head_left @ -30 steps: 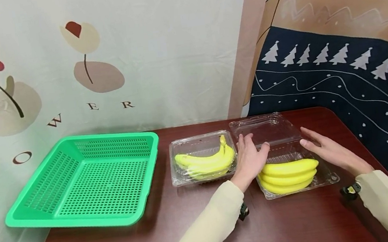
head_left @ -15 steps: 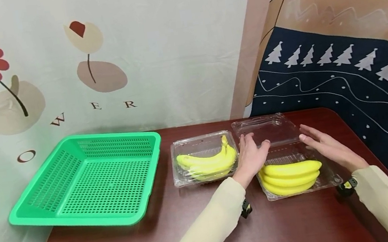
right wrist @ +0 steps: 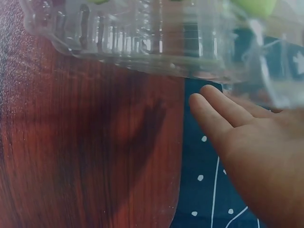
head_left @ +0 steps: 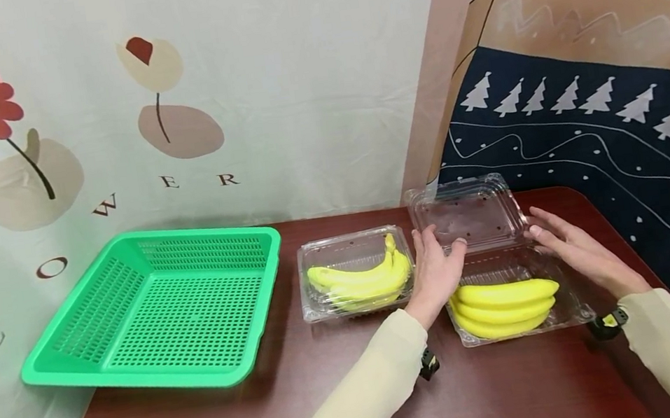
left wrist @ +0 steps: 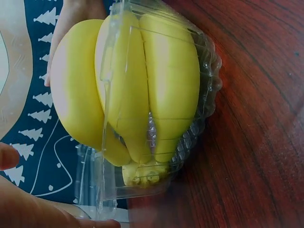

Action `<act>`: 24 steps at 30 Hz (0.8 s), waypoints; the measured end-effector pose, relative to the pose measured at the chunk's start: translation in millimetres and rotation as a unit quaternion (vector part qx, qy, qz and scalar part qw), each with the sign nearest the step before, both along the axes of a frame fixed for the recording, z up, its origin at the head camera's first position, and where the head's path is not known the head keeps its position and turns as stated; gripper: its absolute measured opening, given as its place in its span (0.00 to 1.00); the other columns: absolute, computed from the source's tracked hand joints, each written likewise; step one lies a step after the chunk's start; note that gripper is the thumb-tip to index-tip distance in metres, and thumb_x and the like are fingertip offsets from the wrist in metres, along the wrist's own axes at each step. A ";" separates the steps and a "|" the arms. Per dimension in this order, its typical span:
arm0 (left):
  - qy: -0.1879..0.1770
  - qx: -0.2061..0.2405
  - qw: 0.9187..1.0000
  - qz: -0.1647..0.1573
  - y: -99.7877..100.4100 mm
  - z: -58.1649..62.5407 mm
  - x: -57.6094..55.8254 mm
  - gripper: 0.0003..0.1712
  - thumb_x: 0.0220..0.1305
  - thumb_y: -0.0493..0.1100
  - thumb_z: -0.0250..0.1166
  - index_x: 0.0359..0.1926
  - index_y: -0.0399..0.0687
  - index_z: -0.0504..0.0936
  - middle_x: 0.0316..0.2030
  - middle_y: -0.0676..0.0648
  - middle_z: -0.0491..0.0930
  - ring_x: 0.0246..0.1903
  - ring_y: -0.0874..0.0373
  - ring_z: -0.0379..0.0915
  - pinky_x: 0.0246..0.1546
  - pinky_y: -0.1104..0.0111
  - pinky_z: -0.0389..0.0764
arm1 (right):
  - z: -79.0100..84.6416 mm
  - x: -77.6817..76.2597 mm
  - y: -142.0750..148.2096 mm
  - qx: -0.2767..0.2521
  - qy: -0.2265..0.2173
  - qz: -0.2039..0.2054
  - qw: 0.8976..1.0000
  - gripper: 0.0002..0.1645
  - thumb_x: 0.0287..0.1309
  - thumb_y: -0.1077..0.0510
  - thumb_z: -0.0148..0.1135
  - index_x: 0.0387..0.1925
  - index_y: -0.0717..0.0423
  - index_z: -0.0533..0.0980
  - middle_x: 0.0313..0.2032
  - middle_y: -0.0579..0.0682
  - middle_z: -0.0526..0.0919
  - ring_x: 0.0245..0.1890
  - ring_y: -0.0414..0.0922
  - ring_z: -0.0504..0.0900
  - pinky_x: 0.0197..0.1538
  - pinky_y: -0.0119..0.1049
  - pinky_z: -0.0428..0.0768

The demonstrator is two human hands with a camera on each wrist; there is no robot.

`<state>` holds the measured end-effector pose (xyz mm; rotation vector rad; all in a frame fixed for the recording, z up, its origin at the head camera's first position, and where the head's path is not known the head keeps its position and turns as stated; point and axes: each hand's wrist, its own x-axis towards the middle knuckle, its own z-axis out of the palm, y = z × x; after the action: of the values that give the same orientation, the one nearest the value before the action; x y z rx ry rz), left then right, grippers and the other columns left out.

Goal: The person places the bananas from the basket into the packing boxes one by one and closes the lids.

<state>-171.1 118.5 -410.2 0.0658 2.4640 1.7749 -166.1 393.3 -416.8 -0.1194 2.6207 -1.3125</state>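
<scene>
A clear plastic clamshell box at the right holds a bunch of yellow bananas, and its hinged lid stands tilted up behind them. My left hand is at the lid's left side, its fingers fairly straight and the thumb apart. On the opposite side my right hand has its fingertips right at the lid's right edge; the right wrist view shows extended fingers beside the clear plastic. In the left wrist view the bananas lie in the box, stem end towards the lid.
A second clear box with a bunch of bananas inside stands closed just left of my left hand. Farther left is a green perforated basket on the dark red table. Patterned cloth hangs behind the table.
The lid of the right-hand box has swung up from lying back on the table to a tilted position. Both hands have stayed at its sides; the view has shifted slightly.
</scene>
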 end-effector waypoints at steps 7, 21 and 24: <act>0.007 0.035 0.999 0.017 -1.4 1.7 3.0 0.40 0.74 0.57 0.55 0.79 0.45 0.60 0.81 0.36 0.47 0.77 0.45 0.52 0.76 0.55 0.57 | 4.8 5.5 2.7 -0.008 0.029 0.010 1.000 0.45 0.81 0.44 0.44 0.83 0.55 0.37 0.78 0.69 0.53 0.72 0.71 0.61 0.56 0.23 0.77; 0.041 0.091 0.994 0.034 -5.5 3.4 7.6 0.38 0.76 0.60 0.50 0.77 0.42 0.62 0.73 0.41 0.66 0.71 0.46 0.65 0.71 0.53 0.66 | 9.9 17.2 12.6 -0.050 0.058 0.018 0.997 0.40 0.83 0.48 0.39 0.84 0.55 0.37 0.77 0.72 0.53 0.74 0.50 0.68 0.56 0.18 0.74; 0.041 0.100 0.994 0.024 -7.2 5.2 10.4 0.39 0.77 0.61 0.47 0.78 0.43 0.61 0.74 0.42 0.65 0.71 0.46 0.65 0.71 0.54 0.66 | 8.9 20.3 15.8 -0.059 0.077 0.023 0.995 0.39 0.84 0.48 0.37 0.83 0.56 0.38 0.76 0.74 0.53 0.68 0.30 0.71 0.56 0.17 0.73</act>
<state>-160.7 111.3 -405.0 0.0979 2.3504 2.0762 -145.8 409.1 -408.0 -0.3097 2.6440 -1.4982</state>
